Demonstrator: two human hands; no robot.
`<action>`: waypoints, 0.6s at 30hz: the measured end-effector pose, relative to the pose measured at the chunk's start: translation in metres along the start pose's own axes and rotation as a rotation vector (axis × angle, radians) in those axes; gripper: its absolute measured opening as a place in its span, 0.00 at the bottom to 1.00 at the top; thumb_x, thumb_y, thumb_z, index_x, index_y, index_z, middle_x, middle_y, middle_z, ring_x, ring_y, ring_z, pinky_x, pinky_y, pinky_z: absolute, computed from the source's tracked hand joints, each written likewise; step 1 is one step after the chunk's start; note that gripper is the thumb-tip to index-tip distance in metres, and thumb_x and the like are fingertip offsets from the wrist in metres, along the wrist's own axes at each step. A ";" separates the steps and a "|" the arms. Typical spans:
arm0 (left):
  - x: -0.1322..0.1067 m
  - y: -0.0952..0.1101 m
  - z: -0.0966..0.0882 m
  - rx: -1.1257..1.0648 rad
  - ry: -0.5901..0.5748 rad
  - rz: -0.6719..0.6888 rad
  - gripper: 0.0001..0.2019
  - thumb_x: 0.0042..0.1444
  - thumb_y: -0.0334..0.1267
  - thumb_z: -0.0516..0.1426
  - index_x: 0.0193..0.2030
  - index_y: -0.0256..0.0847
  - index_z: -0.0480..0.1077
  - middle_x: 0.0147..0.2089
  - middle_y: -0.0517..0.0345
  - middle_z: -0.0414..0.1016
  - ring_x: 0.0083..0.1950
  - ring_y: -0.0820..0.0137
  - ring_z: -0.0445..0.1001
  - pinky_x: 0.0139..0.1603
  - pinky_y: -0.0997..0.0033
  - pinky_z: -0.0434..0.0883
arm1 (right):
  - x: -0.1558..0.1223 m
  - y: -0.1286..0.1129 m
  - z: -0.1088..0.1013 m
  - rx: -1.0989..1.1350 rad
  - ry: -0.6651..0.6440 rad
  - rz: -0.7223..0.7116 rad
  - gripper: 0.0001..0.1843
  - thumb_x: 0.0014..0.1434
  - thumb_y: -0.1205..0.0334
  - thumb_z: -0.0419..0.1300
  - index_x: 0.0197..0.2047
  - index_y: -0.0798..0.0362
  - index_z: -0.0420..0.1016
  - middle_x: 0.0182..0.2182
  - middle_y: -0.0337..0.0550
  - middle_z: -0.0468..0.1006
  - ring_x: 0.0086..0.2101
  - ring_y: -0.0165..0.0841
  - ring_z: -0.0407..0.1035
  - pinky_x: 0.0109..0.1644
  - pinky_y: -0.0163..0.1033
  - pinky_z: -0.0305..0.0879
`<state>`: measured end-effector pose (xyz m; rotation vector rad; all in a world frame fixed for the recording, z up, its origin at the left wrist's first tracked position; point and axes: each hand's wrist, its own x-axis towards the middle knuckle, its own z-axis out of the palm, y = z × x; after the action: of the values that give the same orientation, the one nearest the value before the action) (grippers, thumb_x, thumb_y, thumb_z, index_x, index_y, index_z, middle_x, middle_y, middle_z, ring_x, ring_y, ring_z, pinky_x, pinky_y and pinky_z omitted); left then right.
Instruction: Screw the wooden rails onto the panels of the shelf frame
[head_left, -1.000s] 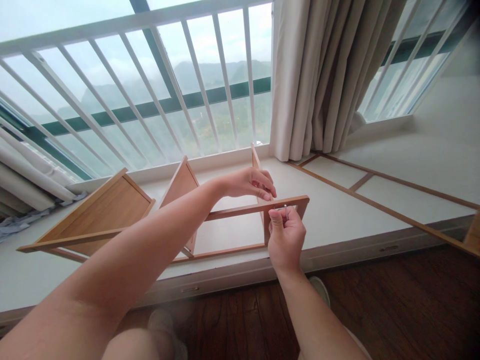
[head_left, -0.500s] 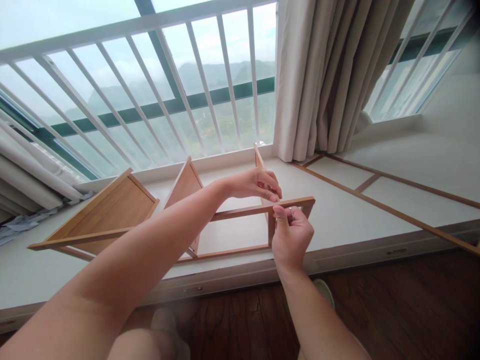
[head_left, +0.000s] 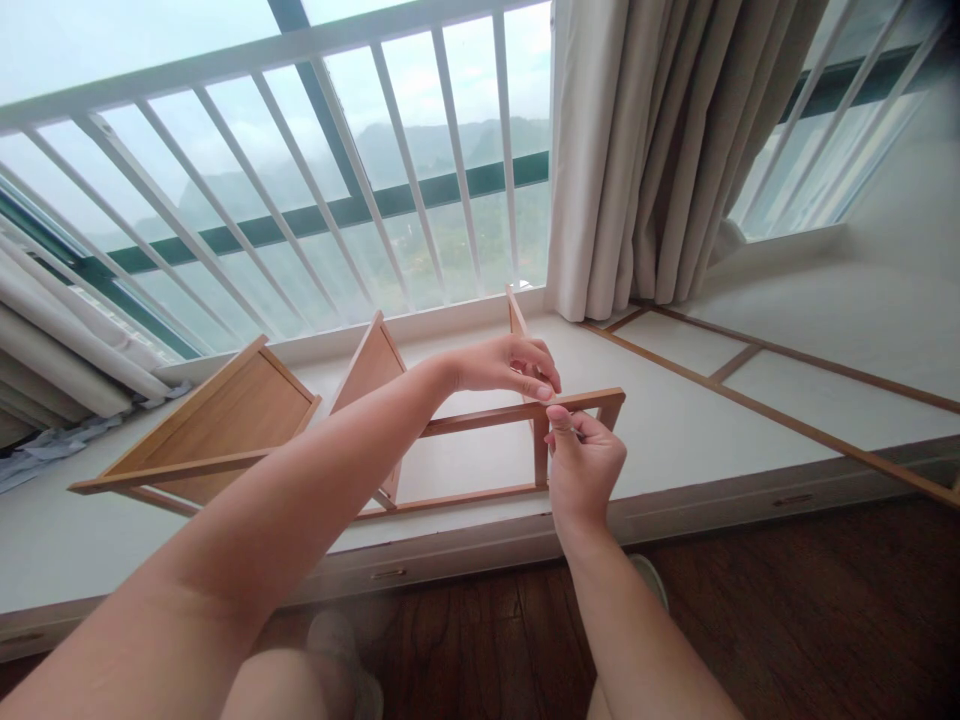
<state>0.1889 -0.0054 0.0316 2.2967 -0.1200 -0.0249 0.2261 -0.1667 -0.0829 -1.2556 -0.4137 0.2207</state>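
Observation:
A wooden shelf rack [head_left: 480, 418] lies on its side on the white window ledge, with several panels standing up from its rails. My left hand [head_left: 504, 366] reaches across from the left over the upper rail, thumb and fingers pinched near its right end. Whatever lies between those fingertips is too small to make out. Just below, my right hand [head_left: 586, 460] is closed, its thumb against the same rail. A thin silvery bit shows at its curled fingers; I cannot tell whether it is a tool or a ring. The thumbs are close together.
To the right, a second wooden frame [head_left: 709, 383] with crossbars lies flat on the ledge [head_left: 660, 440]. Behind stand a white railing [head_left: 315, 40] and beige curtains [head_left: 622, 150]. Dark wooden floor [head_left: 480, 630] and my feet are below.
The rack's right end has shifted slightly left, and its left end slightly right. Both hands stay at the same spot on the rail, with small finger movement.

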 end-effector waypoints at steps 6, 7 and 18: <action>0.001 -0.004 0.001 -0.053 0.001 -0.024 0.19 0.46 0.50 0.68 0.40 0.40 0.80 0.45 0.52 0.69 0.37 0.73 0.70 0.44 0.69 0.68 | 0.002 0.004 -0.009 0.029 -0.083 -0.013 0.28 0.52 0.39 0.63 0.20 0.55 0.64 0.16 0.33 0.62 0.20 0.25 0.54 0.24 0.33 0.51; 0.002 -0.005 0.001 -0.056 0.003 -0.030 0.19 0.46 0.50 0.68 0.40 0.40 0.80 0.45 0.52 0.69 0.37 0.72 0.70 0.45 0.68 0.68 | 0.002 0.003 -0.011 0.026 -0.098 -0.023 0.27 0.53 0.40 0.63 0.20 0.55 0.64 0.17 0.33 0.60 0.20 0.25 0.53 0.24 0.33 0.50; 0.002 -0.005 0.002 -0.061 0.013 -0.038 0.17 0.46 0.49 0.67 0.40 0.41 0.80 0.45 0.52 0.70 0.37 0.72 0.70 0.45 0.68 0.68 | -0.017 0.000 -0.045 -0.105 -0.292 -0.080 0.08 0.65 0.54 0.51 0.42 0.48 0.57 0.29 0.32 0.57 0.22 0.25 0.55 0.26 0.34 0.55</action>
<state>0.1908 -0.0034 0.0264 2.2374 -0.0676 -0.0331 0.2296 -0.2122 -0.0975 -1.3108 -0.7329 0.3193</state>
